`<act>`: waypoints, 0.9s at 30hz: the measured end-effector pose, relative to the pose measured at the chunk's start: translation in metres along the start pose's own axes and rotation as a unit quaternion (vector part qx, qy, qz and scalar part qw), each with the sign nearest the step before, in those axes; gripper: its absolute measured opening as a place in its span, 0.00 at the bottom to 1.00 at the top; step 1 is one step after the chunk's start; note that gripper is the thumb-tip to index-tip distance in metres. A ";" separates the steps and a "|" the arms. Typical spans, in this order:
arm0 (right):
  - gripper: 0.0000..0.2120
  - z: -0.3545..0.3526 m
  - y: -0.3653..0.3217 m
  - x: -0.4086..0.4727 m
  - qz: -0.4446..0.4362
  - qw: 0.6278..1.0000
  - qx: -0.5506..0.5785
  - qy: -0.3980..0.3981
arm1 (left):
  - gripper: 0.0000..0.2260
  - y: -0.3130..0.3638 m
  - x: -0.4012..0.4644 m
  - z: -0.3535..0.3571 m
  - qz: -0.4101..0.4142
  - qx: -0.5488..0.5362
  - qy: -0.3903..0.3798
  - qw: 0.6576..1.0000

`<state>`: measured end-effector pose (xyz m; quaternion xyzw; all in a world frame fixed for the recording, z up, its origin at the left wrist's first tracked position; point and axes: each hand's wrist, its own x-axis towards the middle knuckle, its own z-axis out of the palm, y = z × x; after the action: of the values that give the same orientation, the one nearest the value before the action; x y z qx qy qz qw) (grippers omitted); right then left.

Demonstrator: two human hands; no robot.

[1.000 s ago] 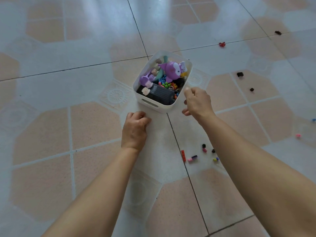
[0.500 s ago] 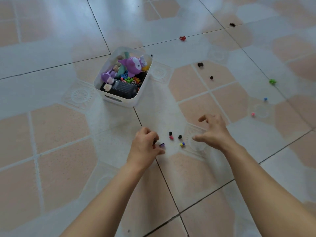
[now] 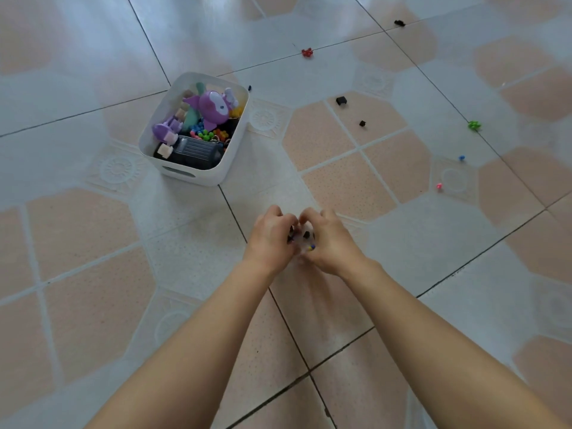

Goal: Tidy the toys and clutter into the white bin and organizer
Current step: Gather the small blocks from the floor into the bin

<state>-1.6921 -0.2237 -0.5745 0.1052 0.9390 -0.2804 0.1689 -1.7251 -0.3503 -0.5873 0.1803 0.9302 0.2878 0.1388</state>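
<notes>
A white bin (image 3: 229,162) stands on the tiled floor at upper left, holding a purple plush toy (image 3: 213,108), a dark grey case (image 3: 198,151) and several small pieces. Below it, my left hand (image 3: 272,239) and my right hand (image 3: 328,243) are cupped together on the floor. Between them lie small toy pieces (image 3: 307,235), black and yellow-blue ones showing in the gap. Both hands curl around the pieces; most of the pieces are hidden by the fingers.
Loose pieces are scattered on the floor to the right: a red one (image 3: 307,52), black ones (image 3: 341,101) (image 3: 362,123) (image 3: 399,23), a green one (image 3: 474,125), a blue one (image 3: 461,157) and a pink one (image 3: 439,186).
Both hands left the bin and came down to the floor pieces. They have closed in from either side until the fingertips meet around the pieces. The view has shifted.
</notes>
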 end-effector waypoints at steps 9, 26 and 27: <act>0.08 0.004 -0.002 0.008 -0.024 0.999 -0.029 0.032 | 0.07 0.001 0.008 -0.004 0.014 0.021 -0.015 1.000; 0.12 -0.019 0.015 -0.005 0.152 0.684 0.712 -0.049 | 0.07 -0.016 -0.004 -0.037 -0.264 -0.697 -0.032 0.666; 0.11 -0.019 0.015 -0.006 0.148 0.663 0.731 -0.061 | 0.07 -0.016 -0.005 -0.037 -0.274 -0.716 -0.038 0.641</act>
<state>-1.6874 -0.2018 -0.5651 0.3156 0.3919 -0.8538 0.1337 -1.7378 -0.3827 -0.5669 -0.2283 0.4340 0.8057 0.3321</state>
